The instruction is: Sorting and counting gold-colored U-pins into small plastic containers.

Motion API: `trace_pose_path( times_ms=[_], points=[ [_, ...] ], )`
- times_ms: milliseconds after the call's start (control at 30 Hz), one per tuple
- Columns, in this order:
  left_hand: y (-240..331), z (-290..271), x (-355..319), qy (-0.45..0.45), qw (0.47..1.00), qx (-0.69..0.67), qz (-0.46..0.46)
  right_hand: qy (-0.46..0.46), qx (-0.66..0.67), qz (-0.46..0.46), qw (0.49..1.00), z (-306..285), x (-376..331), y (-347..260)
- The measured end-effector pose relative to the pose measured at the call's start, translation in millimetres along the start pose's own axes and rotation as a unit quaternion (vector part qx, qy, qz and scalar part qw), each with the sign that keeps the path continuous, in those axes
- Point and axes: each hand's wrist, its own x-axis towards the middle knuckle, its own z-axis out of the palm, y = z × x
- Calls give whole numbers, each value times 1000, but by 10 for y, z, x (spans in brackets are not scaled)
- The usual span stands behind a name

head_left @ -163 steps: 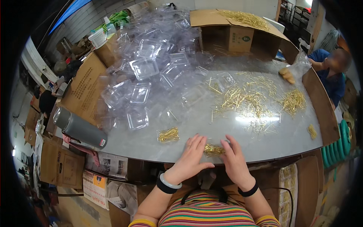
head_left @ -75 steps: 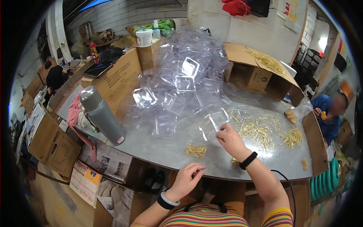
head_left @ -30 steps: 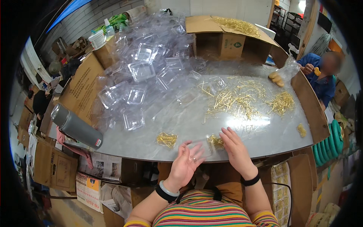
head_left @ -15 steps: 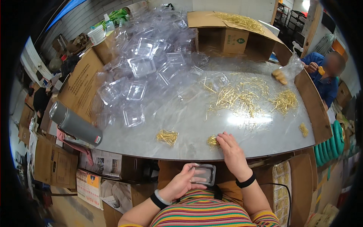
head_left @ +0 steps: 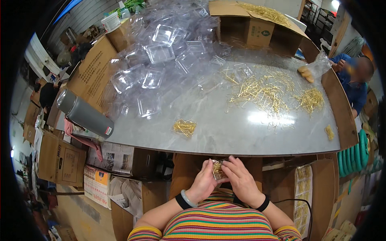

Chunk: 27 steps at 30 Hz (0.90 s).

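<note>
A small clear plastic box (head_left: 218,170) filled with gold pins sits between both hands, below the near edge of the grey table (head_left: 225,132), over the person's lap. The left hand (head_left: 204,184) grips the box from its left side with fingers curled around it, and the right hand (head_left: 241,181) closes on it from the right, fingertips pressed on its top. Both wrists bend inward, forearms rising from a striped shirt.

On the table, a little heap of gold pins (head_left: 184,127) lies near the front edge, left of the box. A wide scatter of loose pins (head_left: 261,91) spreads across the table's right half, with a smaller clump (head_left: 310,99) farther right. A big pile of empty clear boxes (head_left: 161,60) covers the table's far left part. A cardboard carton (head_left: 253,24) holding more pins stands at the table's far edge. A grey metal flask (head_left: 84,114) lies on its side at the table's left corner.

Another person in blue (head_left: 354,80) is at the table's right end. Cardboard boxes (head_left: 60,158) and newspapers (head_left: 110,156) crowd the floor left of the table.
</note>
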Motion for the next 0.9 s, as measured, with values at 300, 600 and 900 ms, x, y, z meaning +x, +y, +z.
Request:
trace_pose_path(
  times_ms=[300, 600, 900],
  points=[
    [438, 194, 299, 10, 866, 414, 281, 139, 41, -20, 989, -136, 407, 0],
    [585, 289, 556, 21, 521, 741, 423, 141, 18, 42, 989, -34, 644, 421],
    [527, 237, 630, -5, 479, 785, 393, 169, -12, 107, 980, -120, 415, 383]
  ],
)
